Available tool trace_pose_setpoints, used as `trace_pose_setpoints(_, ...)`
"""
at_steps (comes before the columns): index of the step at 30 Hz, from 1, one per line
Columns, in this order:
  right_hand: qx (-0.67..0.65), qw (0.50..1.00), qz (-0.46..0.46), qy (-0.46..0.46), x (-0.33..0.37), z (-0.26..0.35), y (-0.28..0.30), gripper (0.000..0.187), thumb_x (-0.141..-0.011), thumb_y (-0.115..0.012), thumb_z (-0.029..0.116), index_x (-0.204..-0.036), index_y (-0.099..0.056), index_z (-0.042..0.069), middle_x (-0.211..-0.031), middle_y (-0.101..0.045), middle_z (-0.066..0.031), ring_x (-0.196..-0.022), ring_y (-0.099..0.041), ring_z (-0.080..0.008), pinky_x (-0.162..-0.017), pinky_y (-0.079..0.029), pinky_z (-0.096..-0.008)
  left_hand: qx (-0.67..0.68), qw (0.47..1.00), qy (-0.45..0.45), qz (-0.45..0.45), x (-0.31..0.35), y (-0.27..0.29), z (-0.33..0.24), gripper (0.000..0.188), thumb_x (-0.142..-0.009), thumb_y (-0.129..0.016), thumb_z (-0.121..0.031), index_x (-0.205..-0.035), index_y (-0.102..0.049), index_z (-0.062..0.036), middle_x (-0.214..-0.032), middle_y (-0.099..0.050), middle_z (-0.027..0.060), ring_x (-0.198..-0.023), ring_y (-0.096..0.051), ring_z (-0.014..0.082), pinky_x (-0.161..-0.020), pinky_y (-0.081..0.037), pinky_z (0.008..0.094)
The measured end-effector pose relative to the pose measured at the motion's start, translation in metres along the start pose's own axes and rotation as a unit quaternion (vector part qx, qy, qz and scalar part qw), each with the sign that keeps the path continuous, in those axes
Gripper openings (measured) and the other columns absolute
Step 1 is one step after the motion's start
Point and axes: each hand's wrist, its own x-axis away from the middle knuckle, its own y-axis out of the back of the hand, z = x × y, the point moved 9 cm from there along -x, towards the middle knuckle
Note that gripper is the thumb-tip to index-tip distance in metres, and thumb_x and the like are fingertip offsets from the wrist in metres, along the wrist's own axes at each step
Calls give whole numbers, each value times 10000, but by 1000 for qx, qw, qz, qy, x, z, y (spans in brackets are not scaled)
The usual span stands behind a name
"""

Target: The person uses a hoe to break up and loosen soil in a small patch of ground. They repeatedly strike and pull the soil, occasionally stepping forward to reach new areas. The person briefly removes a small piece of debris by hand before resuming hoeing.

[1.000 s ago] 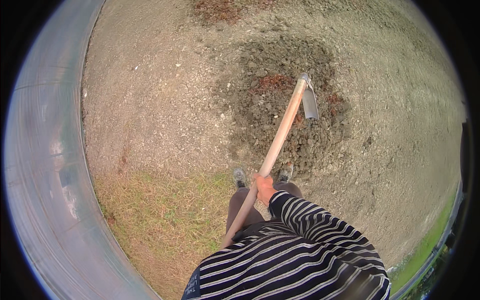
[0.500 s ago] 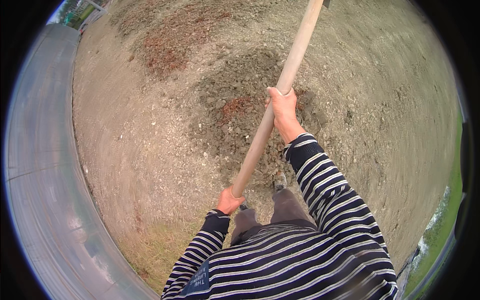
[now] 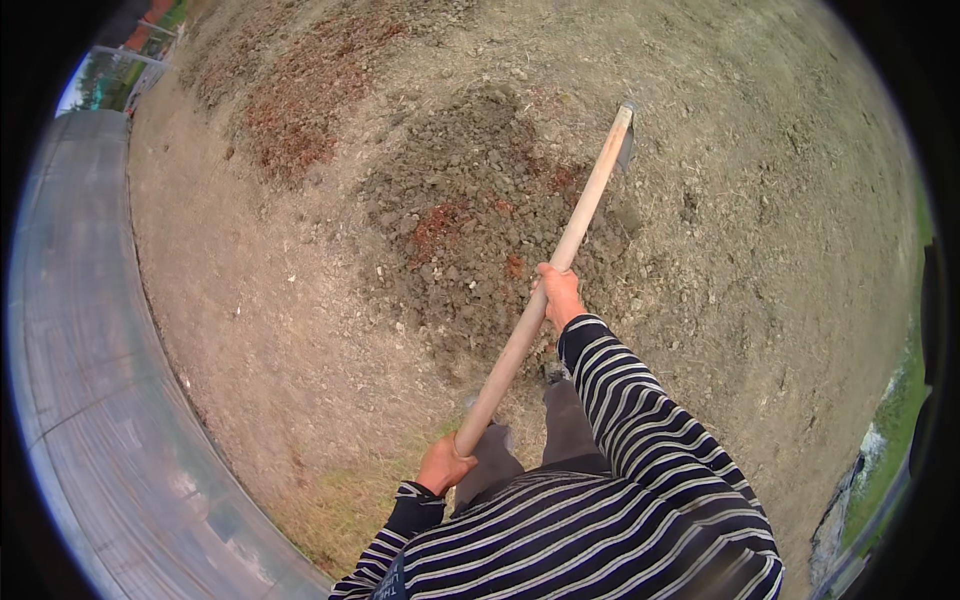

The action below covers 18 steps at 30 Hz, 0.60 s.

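Both my hands grip the long wooden handle of a hoe (image 3: 520, 338). My left hand (image 3: 446, 465) is closed round its near end, close to my body. Farther up, about the middle of the handle, my right hand (image 3: 562, 291) is wrapped round it. The handle slants away to the upper right. At its far end is the grey metal blade (image 3: 627, 150), seen nearly edge-on beside a patch of loose, dug-up soil (image 3: 460, 180). Whether the blade touches the ground I cannot tell. Reddish crumbs (image 3: 440, 228) lie among the dark clods.
Another patch of reddish material (image 3: 310, 100) lies on the ground at the far left. Along the left side runs a long sheet-covered structure (image 3: 85, 330). Dry grass (image 3: 340, 515) grows near my left arm, and a green strip (image 3: 885, 480) borders the right.
The hoe's far end has come lower and closer, so its blade now shows in view. My right hand has moved down in the picture, with both hands still on the handle.
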Motion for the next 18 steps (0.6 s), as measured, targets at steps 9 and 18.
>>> trace_pose_setpoints(9, 32, 998, -43, 15, 54, -17, 10, 202, -774, -589, 118, -886, -436, 48, -637, -500, -60, -480, -496, -165, -426, -452, -321, 34, 996, -83, 5, 21, -26, 49, 486, -634, -682, -289, -1032, -529, -56, -836, -614, 212, -809, -588, 399, -694, -464, 431)
trace_pose_setpoints(18, -23, 986, -61, -155, 162, -212, -1, 180, -720, -587, 77, -832, -454, 32, -663, -502, -89, -517, -516, -203, -452, -462, -362, -78, 987, 132, 52, 154, 7, 352, 398, -744, -569, -394, -1029, -512, -121, -787, -607, 216, -744, -579, 414, -623, -448, 454)
